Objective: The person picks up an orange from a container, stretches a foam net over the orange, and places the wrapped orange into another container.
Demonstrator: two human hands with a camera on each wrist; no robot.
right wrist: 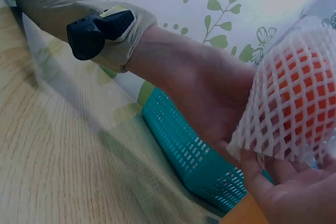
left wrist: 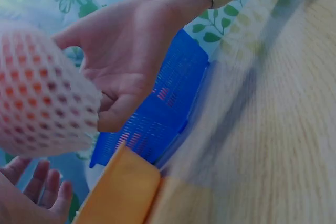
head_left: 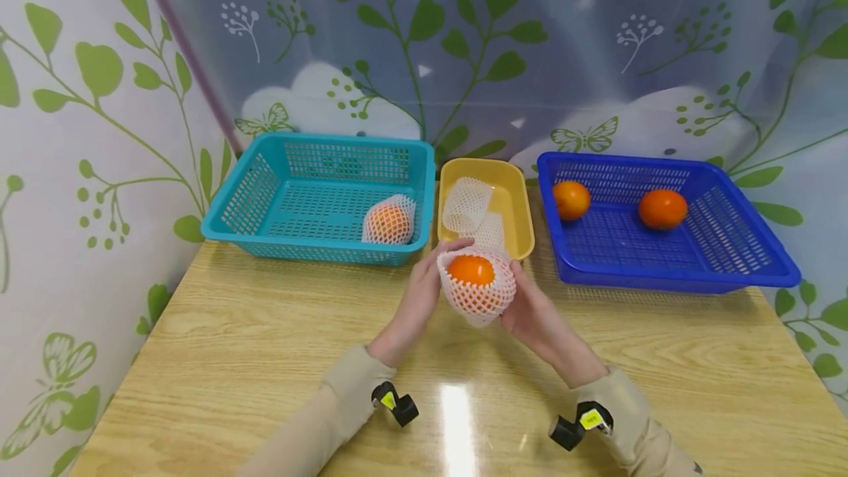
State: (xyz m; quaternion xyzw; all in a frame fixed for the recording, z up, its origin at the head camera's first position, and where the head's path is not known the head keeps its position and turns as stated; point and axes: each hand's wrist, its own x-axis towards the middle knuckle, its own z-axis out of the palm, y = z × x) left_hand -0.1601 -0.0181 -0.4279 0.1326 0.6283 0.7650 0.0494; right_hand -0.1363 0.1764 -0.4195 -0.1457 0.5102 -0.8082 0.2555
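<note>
Between my two hands is an orange [head_left: 472,269] in a white foam net sleeve [head_left: 480,300], held above the table in front of the yellow tray. Its bare top shows through the sleeve's open end. My left hand [head_left: 422,289] holds the left side, with some fingers hidden behind the net. On the other side, my right hand [head_left: 535,313] grips the sleeve with thumb and fingers. The right wrist view shows the net [right wrist: 289,103] stretched over the fruit, its lower hem against the right hand's fingers [right wrist: 254,174].
A teal basket [head_left: 318,247] at the left holds a netted orange [head_left: 389,225]. The yellow tray [head_left: 520,205] in the middle contains foam net sleeves [head_left: 467,203]. In the blue basket [head_left: 662,277] at the right lie two bare oranges [head_left: 662,209]. A patterned curtain hangs behind.
</note>
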